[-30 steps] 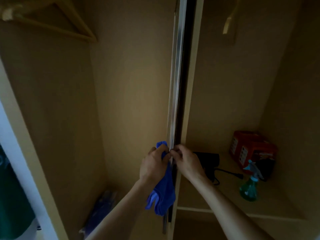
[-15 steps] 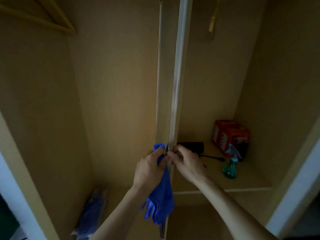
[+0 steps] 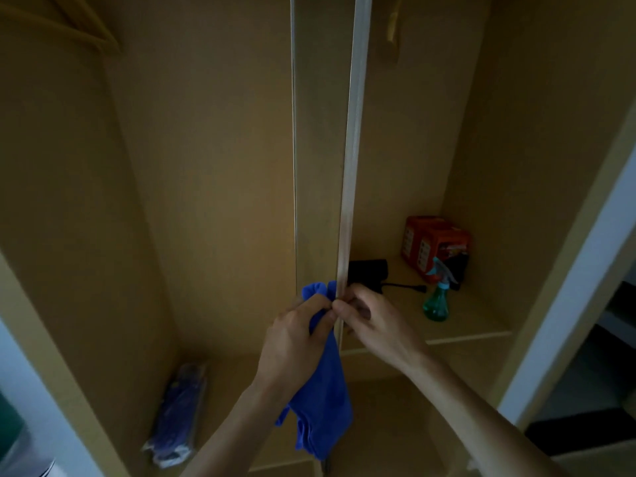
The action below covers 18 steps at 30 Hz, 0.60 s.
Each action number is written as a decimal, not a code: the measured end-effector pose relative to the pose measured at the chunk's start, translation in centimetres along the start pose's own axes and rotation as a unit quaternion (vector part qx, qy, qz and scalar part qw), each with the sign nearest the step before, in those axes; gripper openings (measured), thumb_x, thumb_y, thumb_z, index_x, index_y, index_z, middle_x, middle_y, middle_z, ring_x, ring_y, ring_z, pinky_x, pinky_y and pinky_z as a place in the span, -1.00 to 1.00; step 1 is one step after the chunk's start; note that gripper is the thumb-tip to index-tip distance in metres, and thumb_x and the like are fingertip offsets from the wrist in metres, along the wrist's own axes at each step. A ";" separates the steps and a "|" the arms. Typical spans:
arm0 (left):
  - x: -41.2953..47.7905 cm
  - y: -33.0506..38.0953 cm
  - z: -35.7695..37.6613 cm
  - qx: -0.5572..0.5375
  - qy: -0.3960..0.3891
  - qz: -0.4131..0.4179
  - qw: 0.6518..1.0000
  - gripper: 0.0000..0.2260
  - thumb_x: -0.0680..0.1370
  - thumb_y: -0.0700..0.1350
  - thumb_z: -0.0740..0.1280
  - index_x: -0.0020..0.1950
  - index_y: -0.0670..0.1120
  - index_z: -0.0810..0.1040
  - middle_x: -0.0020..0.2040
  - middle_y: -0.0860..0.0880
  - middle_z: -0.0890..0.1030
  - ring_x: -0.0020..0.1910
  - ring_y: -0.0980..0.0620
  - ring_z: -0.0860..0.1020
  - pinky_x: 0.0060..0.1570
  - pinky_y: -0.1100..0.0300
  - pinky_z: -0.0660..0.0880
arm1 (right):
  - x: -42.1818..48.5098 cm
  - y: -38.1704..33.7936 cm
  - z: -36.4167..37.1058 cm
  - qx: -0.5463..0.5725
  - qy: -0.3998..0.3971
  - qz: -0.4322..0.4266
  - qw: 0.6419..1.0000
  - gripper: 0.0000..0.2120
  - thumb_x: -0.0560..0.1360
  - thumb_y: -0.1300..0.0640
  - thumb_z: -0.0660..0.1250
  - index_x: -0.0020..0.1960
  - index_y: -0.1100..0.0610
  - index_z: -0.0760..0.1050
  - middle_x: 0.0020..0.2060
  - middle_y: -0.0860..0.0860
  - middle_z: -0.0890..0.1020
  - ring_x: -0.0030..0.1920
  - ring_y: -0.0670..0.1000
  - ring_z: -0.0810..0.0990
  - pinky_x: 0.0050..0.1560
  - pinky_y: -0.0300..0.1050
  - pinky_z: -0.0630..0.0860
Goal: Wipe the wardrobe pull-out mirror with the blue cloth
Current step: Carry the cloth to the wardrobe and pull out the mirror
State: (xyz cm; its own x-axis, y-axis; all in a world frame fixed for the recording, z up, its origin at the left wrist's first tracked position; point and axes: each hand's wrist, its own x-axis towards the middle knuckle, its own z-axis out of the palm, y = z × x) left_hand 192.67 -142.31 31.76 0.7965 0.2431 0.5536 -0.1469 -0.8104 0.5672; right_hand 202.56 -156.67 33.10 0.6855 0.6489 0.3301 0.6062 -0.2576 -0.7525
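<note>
Gripping the blue cloth (image 3: 323, 401) in curled fingers, a person's left hand (image 3: 296, 342) meets the right hand (image 3: 382, 325) at the silver edge of the wardrobe pull-out mirror (image 3: 348, 201), which runs top to bottom through the centre of the frame. The right hand's fingertips pinch that edge. Most of the cloth hangs below the left hand, lower centre. On a shelf (image 3: 475, 325) at right stand a green spray bottle (image 3: 436, 299), a red box (image 3: 434, 244) and a black device (image 3: 369, 269); a plastic-wrapped bundle (image 3: 179, 418) leans at lower left.

The crumpled blue cloth (image 3: 323, 407) hangs touching the upright, edge-on pull-out mirror (image 3: 350, 166).
</note>
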 end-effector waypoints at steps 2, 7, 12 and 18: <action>-0.4 0.3 -0.1 -0.003 -0.003 0.005 1.000 -0.92 0.66 -0.02 0.29 0.01 0.05 0.56 -0.17 0.13 0.51 -0.19 0.14 0.52 -0.24 0.31 0.43 | -0.5 -0.1 -0.1 0.001 -0.004 -0.002 1.000 -0.69 0.62 -0.20 0.22 0.18 -0.02 0.55 -0.05 -0.12 0.67 -0.01 -0.14 0.66 -0.01 0.03 0.65; -1.2 1.4 -0.2 0.006 -0.010 0.009 1.000 -0.87 0.67 0.01 0.27 0.03 0.03 0.58 -0.16 0.09 0.54 -0.24 0.12 0.53 -0.25 0.24 0.46 | -1.8 -0.2 -0.6 0.013 -0.009 -0.006 1.000 -0.66 0.61 -0.23 0.21 0.21 -0.04 0.54 -0.05 -0.13 0.67 0.01 -0.14 0.66 0.04 0.00 0.64; -2.0 2.8 0.2 0.009 -0.018 0.005 1.000 -0.85 0.67 0.00 0.26 0.05 -0.01 0.59 -0.14 0.03 0.57 -0.22 0.08 0.55 -0.18 0.06 0.51 | -2.6 0.1 -1.5 0.005 -0.017 -0.024 1.000 -0.70 0.62 -0.20 0.23 0.21 -0.05 0.53 -0.06 -0.14 0.67 -0.02 -0.17 0.66 0.03 -0.05 0.64; -2.7 4.4 1.3 0.028 0.008 -0.007 1.000 -0.87 0.67 -0.03 0.27 0.06 -0.01 0.60 -0.10 0.06 0.57 -0.16 0.10 0.55 -0.16 0.14 0.49 | -3.0 0.9 -2.7 -0.005 -0.033 -0.047 0.998 -0.62 0.59 -0.29 0.19 0.16 -0.04 0.54 -0.09 -0.12 0.67 -0.05 -0.16 0.66 -0.02 -0.08 0.64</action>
State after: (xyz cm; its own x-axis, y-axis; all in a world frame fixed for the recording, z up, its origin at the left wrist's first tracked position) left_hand 190.60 -147.19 31.95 0.7886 0.2631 0.5557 -0.1018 -0.8355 0.5400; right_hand 202.16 -160.80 33.00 0.5969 0.7165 0.3610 0.6711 -0.1992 -0.7141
